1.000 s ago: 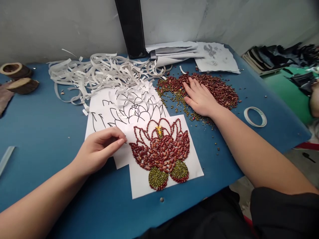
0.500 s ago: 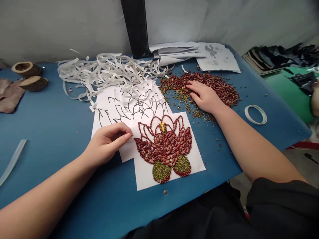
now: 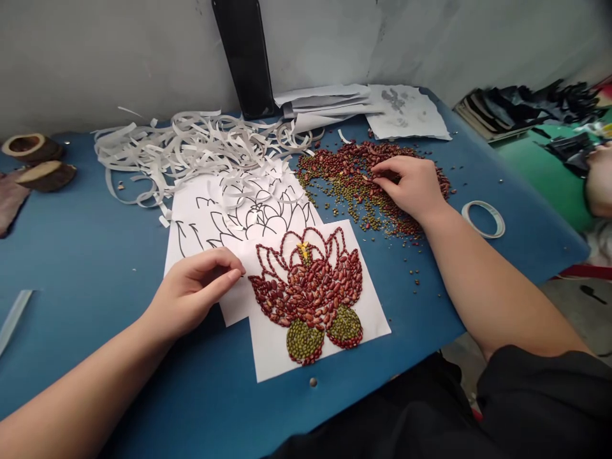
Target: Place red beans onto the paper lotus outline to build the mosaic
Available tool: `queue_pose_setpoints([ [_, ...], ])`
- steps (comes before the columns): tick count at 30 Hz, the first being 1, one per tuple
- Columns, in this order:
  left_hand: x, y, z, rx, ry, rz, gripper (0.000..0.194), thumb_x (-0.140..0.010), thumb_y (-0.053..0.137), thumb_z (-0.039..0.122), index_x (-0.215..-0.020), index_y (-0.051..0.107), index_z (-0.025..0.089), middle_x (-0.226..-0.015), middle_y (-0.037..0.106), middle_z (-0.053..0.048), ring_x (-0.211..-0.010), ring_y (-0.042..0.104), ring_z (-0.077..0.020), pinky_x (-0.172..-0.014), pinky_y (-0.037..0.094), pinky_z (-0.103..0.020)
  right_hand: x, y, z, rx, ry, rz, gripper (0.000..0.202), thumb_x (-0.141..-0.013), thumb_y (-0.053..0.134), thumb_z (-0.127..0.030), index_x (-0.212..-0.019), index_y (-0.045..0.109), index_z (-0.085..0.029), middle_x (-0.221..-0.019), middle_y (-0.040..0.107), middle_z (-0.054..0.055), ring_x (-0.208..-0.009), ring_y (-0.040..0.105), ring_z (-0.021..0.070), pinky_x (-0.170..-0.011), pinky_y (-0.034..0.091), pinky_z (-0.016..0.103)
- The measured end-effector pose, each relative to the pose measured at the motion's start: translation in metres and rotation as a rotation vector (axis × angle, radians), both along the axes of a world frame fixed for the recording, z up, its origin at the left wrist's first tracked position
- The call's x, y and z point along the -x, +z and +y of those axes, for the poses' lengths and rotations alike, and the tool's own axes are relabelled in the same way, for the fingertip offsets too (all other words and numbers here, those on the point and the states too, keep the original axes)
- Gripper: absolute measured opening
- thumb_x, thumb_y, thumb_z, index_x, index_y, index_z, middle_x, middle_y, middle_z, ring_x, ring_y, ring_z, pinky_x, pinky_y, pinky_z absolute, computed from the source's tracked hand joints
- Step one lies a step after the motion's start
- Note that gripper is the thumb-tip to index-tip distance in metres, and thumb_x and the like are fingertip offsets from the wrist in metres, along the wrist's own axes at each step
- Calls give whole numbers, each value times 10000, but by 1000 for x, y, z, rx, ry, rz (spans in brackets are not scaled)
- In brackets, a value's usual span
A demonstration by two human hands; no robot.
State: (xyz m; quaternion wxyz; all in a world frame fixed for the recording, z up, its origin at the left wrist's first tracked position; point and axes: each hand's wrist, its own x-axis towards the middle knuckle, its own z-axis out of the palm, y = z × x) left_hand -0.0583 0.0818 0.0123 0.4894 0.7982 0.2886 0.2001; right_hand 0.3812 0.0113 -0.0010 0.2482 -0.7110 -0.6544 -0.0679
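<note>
A white sheet [image 3: 373,312] on the blue table bears a lotus shape made of red beans [image 3: 315,287], with two round patches of green beans [image 3: 305,341] below and a small yellow piece near its top. Beside its left edge, my left hand [image 3: 201,287] is closed in a pinch; whatever lies between the fingertips is too small to name. My right hand [image 3: 411,185] is over the pile of loose red and green beans [image 3: 354,185], thumb and forefinger nearly together, their tips hard to make out. Behind the bean picture lies a printed lotus drawing [image 3: 191,217].
Curled white paper strips [image 3: 191,146] cover the back left. Folded papers [image 3: 329,105] and a black upright device [image 3: 243,57] stand behind. A tape roll [image 3: 482,219] sits at right, wooden pieces [image 3: 46,175] at left. Another person's hand [image 3: 600,178] shows at the right edge.
My right hand has risen from lying flat on the beans and its fingers have drawn together. My left hand keeps its pinch. The view has shifted slightly to the right.
</note>
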Motion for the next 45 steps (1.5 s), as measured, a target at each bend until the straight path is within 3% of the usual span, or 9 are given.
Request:
queue_pose_setpoints([
  [6,1,-3,2,-10,-38,8,160,-1006,598,271,-877,664,203,-836,675,-13,-768,601,-142,-703,515,-228,-6,0,-1,33,7,-6,265,-926,615,-372,-1103,801,-305,-1134,801,37,-1041,749,290,-980,600,511],
  [12,2,-5,2,-9,-33,4,159,-997,602,274,-876,674,199,-837,672,-18,-768,599,-134,-700,505,-209,-4,-2,-1,9,102,-18,300,-939,552,-256,-1111,797,-274,-1184,788,40,-1154,717,292,-1077,550,511],
  [17,2,-6,2,-13,-23,-29,133,-969,623,250,-856,685,214,-818,673,4,-749,602,-105,-687,484,-165,4,-7,3,42,172,-59,237,-932,609,-294,-1058,803,-244,-1126,784,89,-1079,714,321,-1031,552,566],
  [24,1,-8,2,1,-35,-43,122,-973,619,225,-873,690,222,-817,674,17,-746,600,-94,-689,474,-151,5,-4,2,74,111,-121,230,-940,582,-235,-1005,802,-216,-1022,795,85,-968,746,288,-924,596,479],
  [45,-1,-8,1,-12,-51,-48,121,-976,623,222,-880,696,232,-827,687,23,-763,619,-89,-707,491,-137,9,2,0,68,125,-64,298,-957,518,-157,-1090,783,-186,-1120,768,119,-1063,722,287,-1008,567,461],
])
